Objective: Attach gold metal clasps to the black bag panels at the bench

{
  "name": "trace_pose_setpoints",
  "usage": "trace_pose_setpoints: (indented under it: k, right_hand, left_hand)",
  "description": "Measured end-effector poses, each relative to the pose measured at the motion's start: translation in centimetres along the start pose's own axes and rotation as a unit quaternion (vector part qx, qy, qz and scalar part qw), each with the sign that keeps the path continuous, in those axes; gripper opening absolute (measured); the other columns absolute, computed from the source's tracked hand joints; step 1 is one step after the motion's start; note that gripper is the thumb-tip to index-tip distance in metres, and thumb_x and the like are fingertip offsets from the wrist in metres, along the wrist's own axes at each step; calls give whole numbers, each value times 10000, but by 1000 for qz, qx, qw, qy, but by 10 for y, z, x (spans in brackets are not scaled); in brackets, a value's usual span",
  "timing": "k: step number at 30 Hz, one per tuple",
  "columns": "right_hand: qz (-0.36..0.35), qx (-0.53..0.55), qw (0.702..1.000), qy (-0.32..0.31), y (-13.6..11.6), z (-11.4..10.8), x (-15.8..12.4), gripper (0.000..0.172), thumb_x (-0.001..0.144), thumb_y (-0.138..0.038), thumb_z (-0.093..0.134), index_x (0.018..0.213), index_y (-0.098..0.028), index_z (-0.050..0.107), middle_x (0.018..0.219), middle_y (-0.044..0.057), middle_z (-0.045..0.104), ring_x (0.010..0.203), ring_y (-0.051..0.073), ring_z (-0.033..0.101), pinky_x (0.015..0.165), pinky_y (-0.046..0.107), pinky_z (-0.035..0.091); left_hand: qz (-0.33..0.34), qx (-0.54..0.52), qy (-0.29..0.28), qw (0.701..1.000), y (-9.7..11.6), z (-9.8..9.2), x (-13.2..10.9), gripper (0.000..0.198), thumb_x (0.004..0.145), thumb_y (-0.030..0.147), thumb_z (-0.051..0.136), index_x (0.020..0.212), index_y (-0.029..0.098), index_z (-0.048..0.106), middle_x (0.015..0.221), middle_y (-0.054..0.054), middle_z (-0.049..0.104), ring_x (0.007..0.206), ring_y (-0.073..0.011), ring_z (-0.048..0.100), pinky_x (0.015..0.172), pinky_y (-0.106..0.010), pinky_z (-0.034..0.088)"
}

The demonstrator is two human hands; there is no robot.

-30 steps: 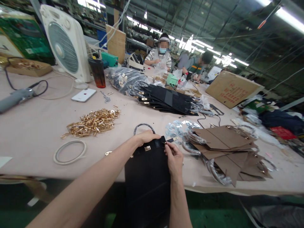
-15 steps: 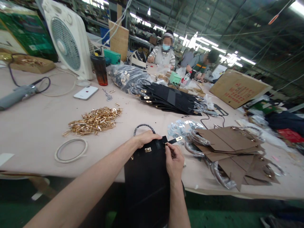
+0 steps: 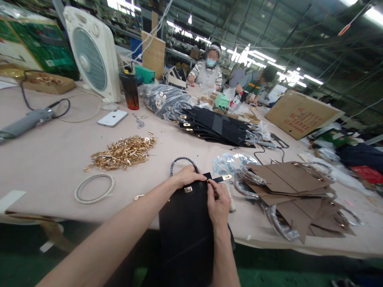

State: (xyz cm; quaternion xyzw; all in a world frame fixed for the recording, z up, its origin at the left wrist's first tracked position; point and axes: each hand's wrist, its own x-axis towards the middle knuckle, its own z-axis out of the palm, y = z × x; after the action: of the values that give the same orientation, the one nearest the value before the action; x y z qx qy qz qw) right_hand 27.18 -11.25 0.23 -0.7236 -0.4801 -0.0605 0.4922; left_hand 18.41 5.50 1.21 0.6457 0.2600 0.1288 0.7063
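Observation:
A black handbag panel (image 3: 187, 231) hangs over the table's front edge, with a wrapped handle (image 3: 183, 159) at its top and a gold clasp plate (image 3: 188, 189) on its face. My left hand (image 3: 187, 177) grips the panel's top edge, thumb stretched toward the right. At the upper right corner, my right hand (image 3: 219, 197) pinches a small gold fitting, mostly hidden by the fingertips. Just above those fingers a black strap with a gold tip plate (image 3: 226, 177) sticks out to the right.
Gold fittings (image 3: 124, 153) lie heaped left of the hands, behind a tape roll (image 3: 94, 188). Silver plates (image 3: 229, 162) and stacked brown panels (image 3: 293, 179) are at right. Black panels (image 3: 215, 123), a phone (image 3: 112, 118), a cup (image 3: 130, 91) and a fan (image 3: 92, 56) stand farther back. Co-workers sit beyond.
The view has shifted slightly, so the scene sits a little farther right. My right fingertips have closed in on the panel's corner, near my left thumb, covering more of the gold fitting.

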Motion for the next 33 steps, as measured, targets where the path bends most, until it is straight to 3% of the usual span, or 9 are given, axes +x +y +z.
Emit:
trace_pose_setpoints:
  k: [10, 20, 25, 33]
  right_hand:
    - [-7, -22, 1000, -12, 0, 3, 0, 294, 1039, -335, 535, 1183, -202, 753, 848, 43, 606, 768, 168, 582, 740, 308, 510]
    - [11, -52, 996, -73, 0, -4, 11, 314, 1027, -363, 525, 1142, -196, 765, 839, 55, 637, 773, 190, 602, 759, 324, 509]
    - [13, -87, 992, -90, -4, -2, 8, 316, 1026, -368, 526, 1134, -199, 770, 850, 61, 645, 776, 197, 616, 749, 329, 501]
    - [54, -48, 997, -40, -2, 10, -9, 388, 1038, -432, 503, 1211, -198, 759, 851, 56, 615, 788, 194, 606, 791, 340, 511]
  left_hand:
    - [21, 41, 25, 999, -4, 2, 0, 214, 664, 356, 754, 723, 151, 731, 640, 12, 657, 611, -136, 575, 556, -236, 394]
    - [26, 58, 22, 998, -2, 2, -2, 234, 644, 345, 732, 743, 134, 761, 667, -7, 683, 639, -152, 588, 581, -240, 415]
    - [21, 66, 48, 996, 3, 3, -7, 198, 698, 330, 664, 612, 152, 675, 564, 26, 561, 585, -130, 499, 538, -238, 339]
    - [18, 43, 54, 997, 2, 1, -9, 243, 683, 335, 657, 532, 170, 561, 521, 44, 447, 545, -116, 404, 510, -262, 255]
